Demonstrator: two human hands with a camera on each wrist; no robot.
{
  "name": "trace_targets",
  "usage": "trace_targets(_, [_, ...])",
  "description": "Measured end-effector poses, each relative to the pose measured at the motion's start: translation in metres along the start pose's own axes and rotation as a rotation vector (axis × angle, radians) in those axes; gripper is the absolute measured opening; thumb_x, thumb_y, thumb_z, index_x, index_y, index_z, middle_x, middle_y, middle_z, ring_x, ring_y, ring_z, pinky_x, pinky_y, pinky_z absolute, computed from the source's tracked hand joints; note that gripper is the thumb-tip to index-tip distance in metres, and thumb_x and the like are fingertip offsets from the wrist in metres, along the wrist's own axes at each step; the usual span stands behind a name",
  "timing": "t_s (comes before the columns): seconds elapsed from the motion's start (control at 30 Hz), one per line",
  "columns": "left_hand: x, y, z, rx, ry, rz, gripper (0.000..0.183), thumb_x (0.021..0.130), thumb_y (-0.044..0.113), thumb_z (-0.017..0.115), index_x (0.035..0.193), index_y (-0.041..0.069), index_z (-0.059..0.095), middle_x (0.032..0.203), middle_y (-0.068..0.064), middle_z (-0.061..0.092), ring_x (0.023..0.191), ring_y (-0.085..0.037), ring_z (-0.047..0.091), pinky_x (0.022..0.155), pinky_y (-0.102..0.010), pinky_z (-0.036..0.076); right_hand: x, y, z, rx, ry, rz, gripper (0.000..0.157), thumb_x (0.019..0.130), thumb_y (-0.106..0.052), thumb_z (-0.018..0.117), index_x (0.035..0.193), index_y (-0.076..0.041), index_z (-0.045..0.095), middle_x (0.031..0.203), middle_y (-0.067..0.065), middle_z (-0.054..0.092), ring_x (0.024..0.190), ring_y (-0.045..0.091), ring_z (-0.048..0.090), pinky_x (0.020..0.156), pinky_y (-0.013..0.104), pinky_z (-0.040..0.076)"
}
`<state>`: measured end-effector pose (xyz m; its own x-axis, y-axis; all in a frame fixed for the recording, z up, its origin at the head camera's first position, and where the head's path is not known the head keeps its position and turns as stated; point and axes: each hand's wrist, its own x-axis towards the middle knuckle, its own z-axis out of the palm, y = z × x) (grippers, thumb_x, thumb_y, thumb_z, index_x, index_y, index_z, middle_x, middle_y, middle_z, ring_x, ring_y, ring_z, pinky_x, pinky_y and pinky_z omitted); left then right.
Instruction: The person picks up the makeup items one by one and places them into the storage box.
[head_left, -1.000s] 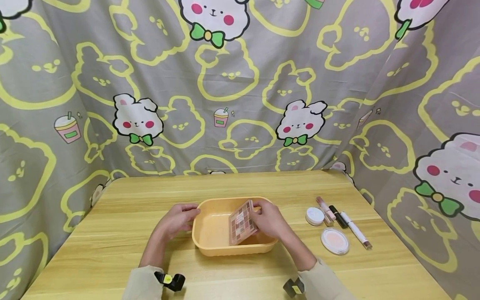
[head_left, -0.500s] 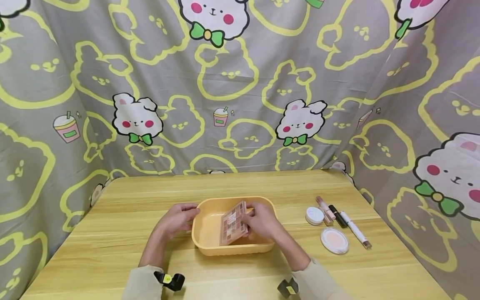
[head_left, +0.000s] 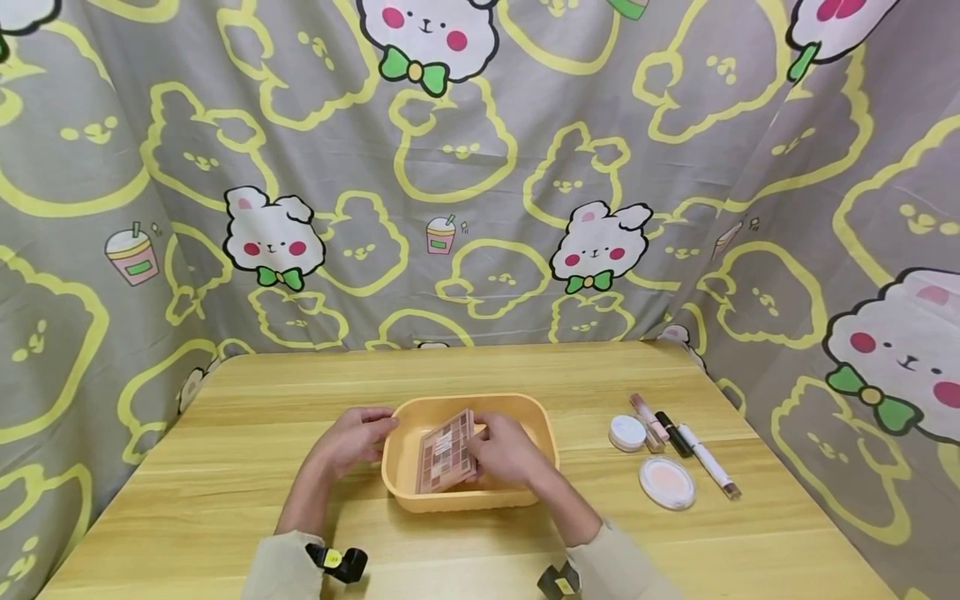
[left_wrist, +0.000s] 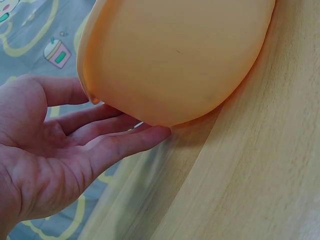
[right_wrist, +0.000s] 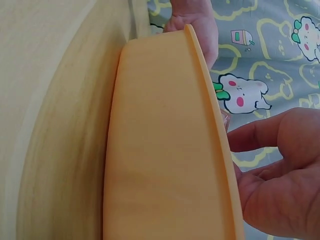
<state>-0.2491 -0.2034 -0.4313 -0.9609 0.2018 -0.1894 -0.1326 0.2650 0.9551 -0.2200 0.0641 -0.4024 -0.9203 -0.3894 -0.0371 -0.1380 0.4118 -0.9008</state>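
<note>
A peach-orange plastic basin (head_left: 487, 502) stands on the wooden table. My left hand (head_left: 356, 442) holds its left end, thumb at the rim and fingers along the outer wall; the left wrist view shows that hand (left_wrist: 65, 140) against the basin's side (left_wrist: 175, 55). Inside the basin, my right hand (head_left: 508, 450) grips an eyeshadow palette (head_left: 444, 458) by its right edge. The palette is tilted, its grid of brown and pink pans facing up and left. In the right wrist view the basin wall (right_wrist: 165, 135) hides most of the palette and the right fingertips.
Right of the basin lie a round white case (head_left: 627, 433), a round compact (head_left: 667, 483), a pink tube (head_left: 649, 417), a black tube (head_left: 674, 435) and a white pen-like stick (head_left: 709, 462). A patterned curtain (head_left: 480, 183) hangs behind the table (head_left: 247, 450).
My right hand has moved left inside the basin with the palette, which leans flatter now. The left hand stays at the basin's left end.
</note>
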Motion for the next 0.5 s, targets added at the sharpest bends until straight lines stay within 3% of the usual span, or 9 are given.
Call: trace_targets(0.5, [0.001, -0.001, -0.001, -0.004, 0.015, -0.006, 0.049, 0.104, 0.018, 0.054, 0.144, -0.009, 0.047, 0.142, -0.028, 0.055, 0.125, -0.036, 0.06, 0.094, -0.05, 0.058, 0.002, 0.003, 0.011, 0.013, 0.039, -0.015, 0.056, 0.092, 0.003, 0.058, 0.143, 0.018, 0.04, 0.085, 0.015, 0.073, 0.057, 0.019, 0.069, 0.056, 0.033, 0.061])
